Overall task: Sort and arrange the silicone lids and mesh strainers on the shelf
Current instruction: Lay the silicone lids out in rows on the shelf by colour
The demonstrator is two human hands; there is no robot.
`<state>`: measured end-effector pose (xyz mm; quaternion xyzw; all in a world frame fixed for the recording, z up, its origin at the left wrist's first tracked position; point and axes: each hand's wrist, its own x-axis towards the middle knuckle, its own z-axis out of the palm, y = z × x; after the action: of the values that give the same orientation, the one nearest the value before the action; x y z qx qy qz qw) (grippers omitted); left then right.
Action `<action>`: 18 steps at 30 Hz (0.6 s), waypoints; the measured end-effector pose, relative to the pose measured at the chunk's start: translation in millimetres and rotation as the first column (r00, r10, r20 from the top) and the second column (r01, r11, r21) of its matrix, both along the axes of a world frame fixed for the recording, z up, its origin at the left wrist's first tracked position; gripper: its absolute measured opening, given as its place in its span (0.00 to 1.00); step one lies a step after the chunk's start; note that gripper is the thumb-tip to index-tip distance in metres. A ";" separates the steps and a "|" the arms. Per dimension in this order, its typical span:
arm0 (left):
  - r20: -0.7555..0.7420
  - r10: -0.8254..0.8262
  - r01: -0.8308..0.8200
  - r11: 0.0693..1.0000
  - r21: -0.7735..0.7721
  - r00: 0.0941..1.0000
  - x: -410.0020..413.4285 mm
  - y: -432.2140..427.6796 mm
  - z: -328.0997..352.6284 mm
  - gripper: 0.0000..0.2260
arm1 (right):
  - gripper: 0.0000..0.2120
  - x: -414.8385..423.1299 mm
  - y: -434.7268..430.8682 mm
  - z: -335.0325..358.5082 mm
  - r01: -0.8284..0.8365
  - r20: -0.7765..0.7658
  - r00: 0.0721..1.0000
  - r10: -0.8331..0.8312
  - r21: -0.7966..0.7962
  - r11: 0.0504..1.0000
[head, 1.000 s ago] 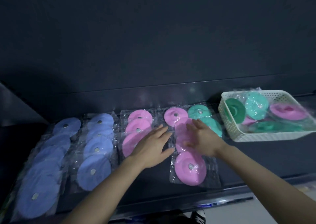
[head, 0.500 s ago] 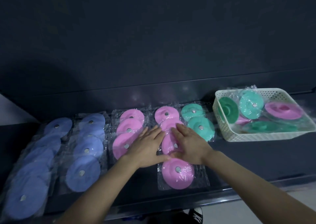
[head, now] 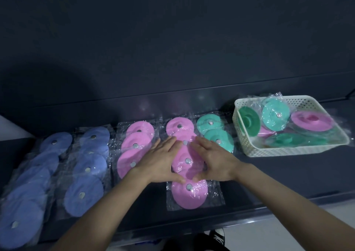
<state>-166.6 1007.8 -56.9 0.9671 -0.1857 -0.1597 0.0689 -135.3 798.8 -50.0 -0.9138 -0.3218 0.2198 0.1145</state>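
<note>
Presently | left hand (head: 159,162) flat, fingers straight, holding nothing | right hand (head: 215,160) likewise | pink lid row (head: 189,167) lies between their fingers, touching both, mid-shelf (head: 269,176), back edge to front edge.

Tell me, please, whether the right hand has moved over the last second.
Yes. The right hand swung left: its fingertips, earlier overlapping the teal lids, now lie on the right pink row, clear of them.

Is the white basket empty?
No, not empty: the white basket holds wrapped teal, green and pink lids.
</note>
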 end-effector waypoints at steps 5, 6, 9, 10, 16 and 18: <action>-0.028 0.000 0.000 1.000 0.016 1.000 -1.3 -4.3 0.2 0.52 | 0.52 -2.8 -2.4 -5.8 -0.020 0.039 0.999 0.023 -0.080 0.997; -0.026 0.000 0.000 1.000 0.020 1.000 -1.9 -4.9 1.4 0.52 | 0.51 -2.6 -1.6 -5.7 -0.008 0.044 0.999 0.012 -0.075 0.997; -0.011 0.000 0.001 0.999 0.041 1.000 -5.7 -5.5 4.2 0.51 | 0.49 -5.6 -0.1 -3.7 0.036 0.050 0.998 -0.033 -0.061 0.998; -0.006 0.000 0.000 0.999 0.049 1.000 -7.3 -5.5 4.5 0.50 | 0.48 -7.7 -0.3 -2.6 0.057 0.050 0.997 -0.054 -0.056 0.997; 0.027 0.018 -0.018 1.000 0.026 0.999 -15.8 -3.5 5.8 0.48 | 0.36 -31.3 2.3 4.0 0.211 0.034 0.977 -0.212 0.047 0.976; 0.014 -0.008 0.008 1.000 -0.009 1.000 -20.4 -2.0 6.7 0.51 | 0.38 -40.2 1.4 -1.6 0.306 0.017 0.951 -0.309 0.108 0.946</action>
<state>-187.1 1005.8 -50.2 0.9672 -0.1906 -0.1521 0.0712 -175.5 800.1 -51.6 -0.9492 -0.1883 0.1666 0.1893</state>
